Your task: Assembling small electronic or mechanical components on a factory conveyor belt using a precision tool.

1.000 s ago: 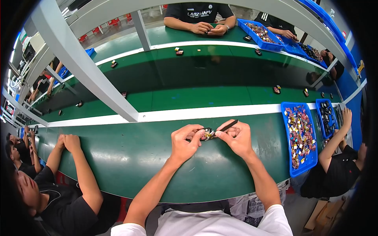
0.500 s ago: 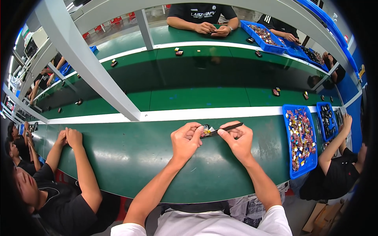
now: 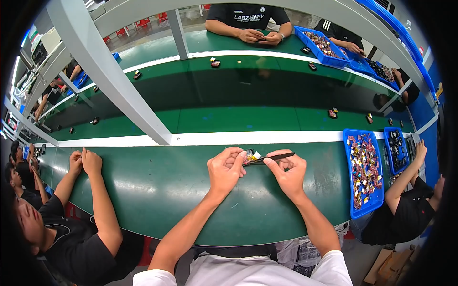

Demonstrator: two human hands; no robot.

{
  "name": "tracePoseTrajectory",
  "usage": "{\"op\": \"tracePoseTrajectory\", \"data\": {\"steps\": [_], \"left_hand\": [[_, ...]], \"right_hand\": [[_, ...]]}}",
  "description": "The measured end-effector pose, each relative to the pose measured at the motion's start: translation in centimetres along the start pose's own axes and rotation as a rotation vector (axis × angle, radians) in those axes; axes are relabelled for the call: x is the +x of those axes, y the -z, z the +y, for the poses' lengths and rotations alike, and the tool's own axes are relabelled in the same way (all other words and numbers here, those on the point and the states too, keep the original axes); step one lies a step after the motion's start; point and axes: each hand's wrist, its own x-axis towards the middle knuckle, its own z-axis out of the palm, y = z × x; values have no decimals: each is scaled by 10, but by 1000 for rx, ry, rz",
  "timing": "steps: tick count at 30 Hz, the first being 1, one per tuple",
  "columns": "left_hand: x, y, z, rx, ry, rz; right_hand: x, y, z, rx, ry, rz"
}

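Note:
Above the green worktop (image 3: 191, 190), my two hands meet in front of me. My left hand (image 3: 223, 169) pinches a small part (image 3: 251, 157) with black, yellow, clear and white pieces; the fingers hide much of it. A slim black stick-like tool (image 3: 284, 156) is in my right hand (image 3: 288, 172), between thumb and fingers. Its outer end sticks out past the right fingers, and its inner end reaches the small part. Whether the tool has one arm or two I cannot tell.
Right of my hands lies a blue tray (image 3: 354, 190) of small colourful parts, beside another blue tray (image 3: 387, 133) of black pieces. A conveyor belt (image 3: 238, 117) beyond the white rail carries several small assemblies. A grey post (image 3: 109, 71) rises at left. Co-workers sit around.
The black tool lies slightly flatter, its outer end a little lower. Both hands keep nearly the same place and grip. The neighbour's hands on the left have shifted slightly.

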Motion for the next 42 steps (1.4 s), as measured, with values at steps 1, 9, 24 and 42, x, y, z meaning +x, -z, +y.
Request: {"op": "tracePoseTrajectory", "data": {"steps": [1,9,24,42], "left_hand": [[0,0,1,0,-2,0],[-1,-3,-3,3,-72,0],[2,2,-5,-74,29,-98],[13,16,-8,-294,172,-375]], "right_hand": [[0,0,-1,0,2,1],[3,1,-2,254,-179,-26],[2,4,2,325,-246,-82],[-2,3,6,199,1,-73]]}}
